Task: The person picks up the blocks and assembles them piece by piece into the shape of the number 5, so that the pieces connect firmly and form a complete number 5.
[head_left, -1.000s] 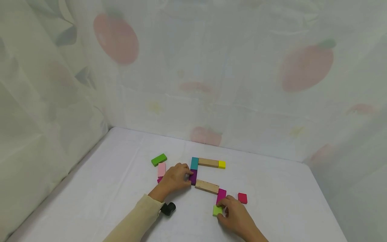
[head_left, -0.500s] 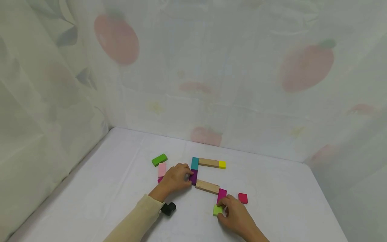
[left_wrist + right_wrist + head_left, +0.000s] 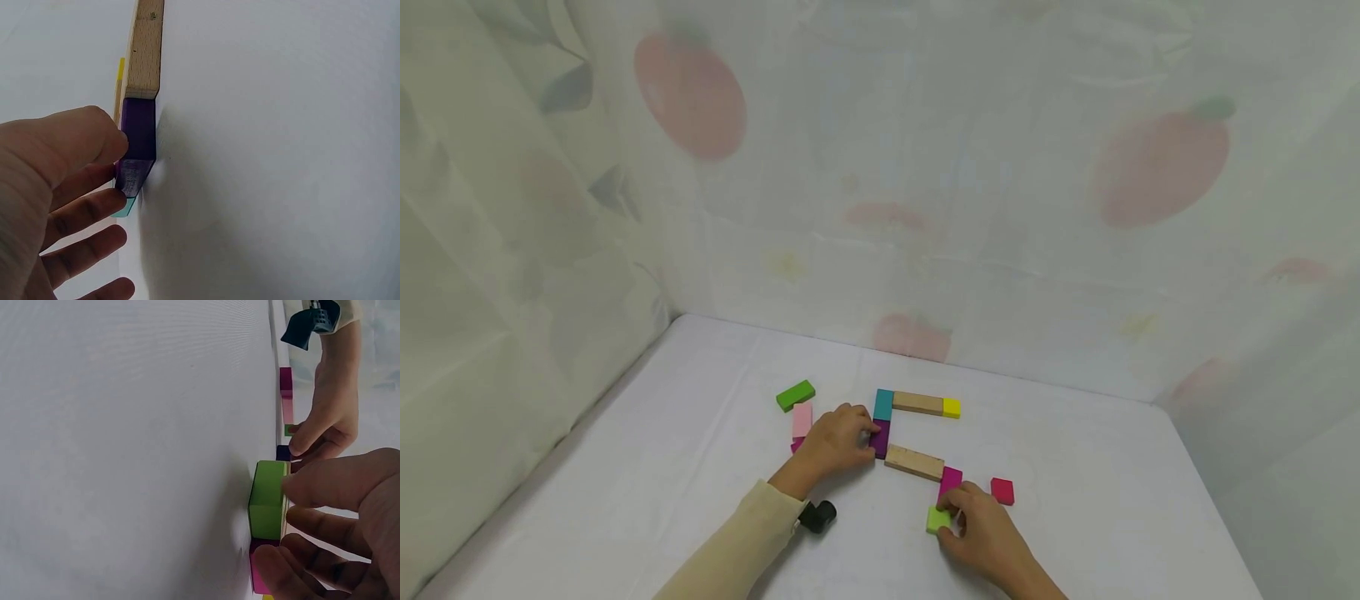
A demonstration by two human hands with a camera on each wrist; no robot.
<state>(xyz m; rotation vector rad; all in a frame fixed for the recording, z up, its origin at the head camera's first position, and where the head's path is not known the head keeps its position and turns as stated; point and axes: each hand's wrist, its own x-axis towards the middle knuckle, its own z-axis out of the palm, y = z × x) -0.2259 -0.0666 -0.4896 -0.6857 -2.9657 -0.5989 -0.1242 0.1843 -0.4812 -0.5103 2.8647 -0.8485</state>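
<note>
A bent line of wooden blocks lies on the white table. My left hand [image 3: 835,437] holds the purple block [image 3: 139,128], thumb and fingertips against it. This block stands end to end with the teal block [image 3: 883,404], and a plain wood block [image 3: 914,462] runs off from its near end. With thumb and fingers, my right hand [image 3: 985,533] pinches the lime-green block [image 3: 269,494]. One right fingertip lies by the magenta block [image 3: 951,481], which meets the lime-green one; fingers partly cover both.
Another plain wood block [image 3: 917,403] and a yellow block [image 3: 951,408] extend from the teal one. Loose at left lie a green block [image 3: 795,396], a pink block [image 3: 802,421] and a partly hidden magenta piece [image 3: 797,446]. A red block [image 3: 1002,491] sits right.
The lime-green block has shifted very slightly left under my right hand. My left hand and the other blocks stay practically still.
</note>
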